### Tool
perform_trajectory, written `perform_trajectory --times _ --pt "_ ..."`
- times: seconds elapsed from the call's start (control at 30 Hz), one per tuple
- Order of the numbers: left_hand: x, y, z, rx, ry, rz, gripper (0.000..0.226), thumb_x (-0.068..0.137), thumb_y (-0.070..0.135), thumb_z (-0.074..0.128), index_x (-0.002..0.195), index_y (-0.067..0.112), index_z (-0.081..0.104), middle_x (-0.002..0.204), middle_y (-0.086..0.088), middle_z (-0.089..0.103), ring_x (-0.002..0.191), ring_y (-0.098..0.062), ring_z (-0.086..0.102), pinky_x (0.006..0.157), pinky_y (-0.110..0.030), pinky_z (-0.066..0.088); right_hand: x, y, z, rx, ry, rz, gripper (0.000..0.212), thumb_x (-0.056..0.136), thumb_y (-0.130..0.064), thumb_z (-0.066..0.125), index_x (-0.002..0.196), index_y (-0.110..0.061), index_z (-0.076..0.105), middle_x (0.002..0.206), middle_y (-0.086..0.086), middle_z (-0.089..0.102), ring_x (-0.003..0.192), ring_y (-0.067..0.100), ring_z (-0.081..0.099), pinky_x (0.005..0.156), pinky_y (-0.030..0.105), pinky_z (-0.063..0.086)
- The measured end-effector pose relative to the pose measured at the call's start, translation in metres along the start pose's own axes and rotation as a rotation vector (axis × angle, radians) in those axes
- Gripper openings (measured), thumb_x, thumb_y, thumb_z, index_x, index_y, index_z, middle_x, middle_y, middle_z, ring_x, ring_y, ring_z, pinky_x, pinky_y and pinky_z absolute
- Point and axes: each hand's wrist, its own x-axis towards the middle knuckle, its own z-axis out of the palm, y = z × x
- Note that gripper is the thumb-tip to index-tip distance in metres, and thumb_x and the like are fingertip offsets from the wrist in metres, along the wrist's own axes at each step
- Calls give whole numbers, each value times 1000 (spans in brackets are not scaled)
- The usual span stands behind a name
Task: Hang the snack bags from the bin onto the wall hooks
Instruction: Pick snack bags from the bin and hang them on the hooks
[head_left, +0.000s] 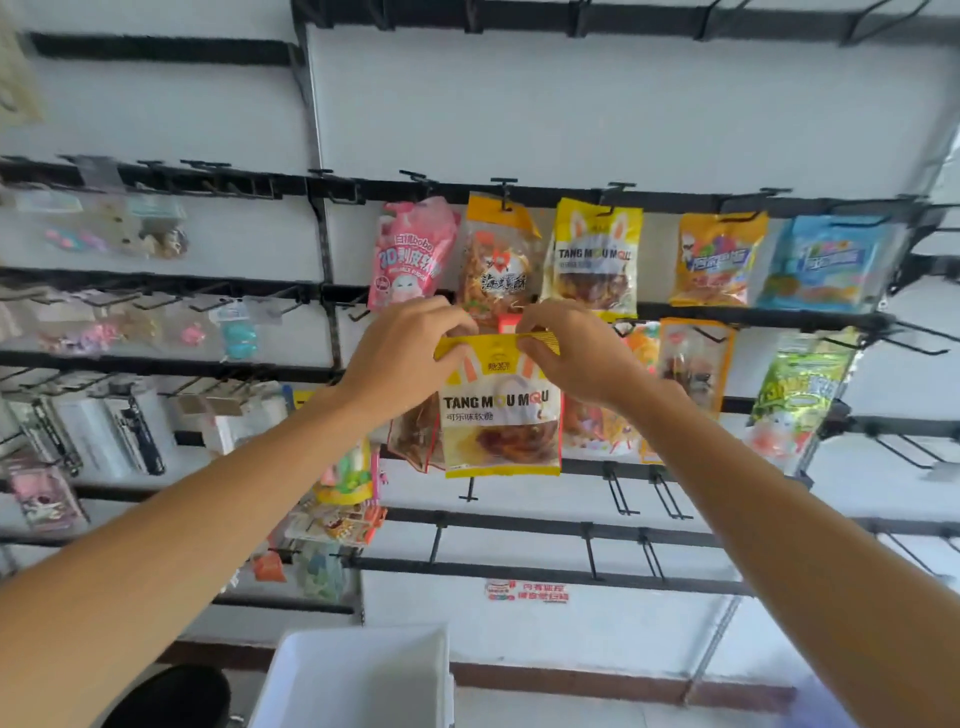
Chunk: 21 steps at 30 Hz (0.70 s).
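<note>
A yellow-and-white snack bag (501, 415) printed TANG MOU MOU hangs upright between my hands, in front of the second rail of the wall rack. My left hand (402, 358) pinches its top left corner. My right hand (576, 356) pinches its top right corner. The hook behind the bag's top edge is hidden by my fingers. Above, a matching yellow bag (592, 257) hangs on the top rail beside a pink pouch (410, 254) and an orange-topped bag (496, 260). The white bin (358, 680) sits at the bottom centre, and its visible inside shows no bags.
More snack bags hang right of centre: an orange one (717, 260), a blue one (831, 265), a green one (800, 400). Bare black hooks (618, 488) jut from the lower rails. Small toy packs (104, 228) fill the left rack. A dark round object (176, 696) lies bottom left.
</note>
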Motion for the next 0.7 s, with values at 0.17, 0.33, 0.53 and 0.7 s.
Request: perform_trajectory --times 0.17,0.33,0.53,0.7 --pt "30 37 33 -132 5 -51 14 88 30 70 98 21 72 88 11 59 80 -8 54 69 -29 44 -25 38 -29 -7 20 33 13 96 -19 57 103 -13 65 99 4 61 95 21 56 79 35 45" --pt "63 79 61 -190 13 -55 4 86 24 72 85 20 71 77 14 55 72 4 49 65 -26 37 -46 81 -54 0 48 66 14 95 -18 56 103 -11 65 99 3 63 93 23 57 77 35 45" --pt "98 116 81 -183 108 -91 7 88 20 70 81 21 68 74 23 50 73 10 49 69 -14 33 -49 120 -76 88 84 87 15 95 -26 57 101 -14 64 92 -6 54 87 16 53 71 29 36" --pt "108 123 91 -168 173 -97 8 87 21 69 79 21 67 73 25 51 75 12 48 77 -29 39 -41 134 -79 247 100 157 15 95 -25 58 98 -13 66 91 -3 56 80 13 53 64 21 35"
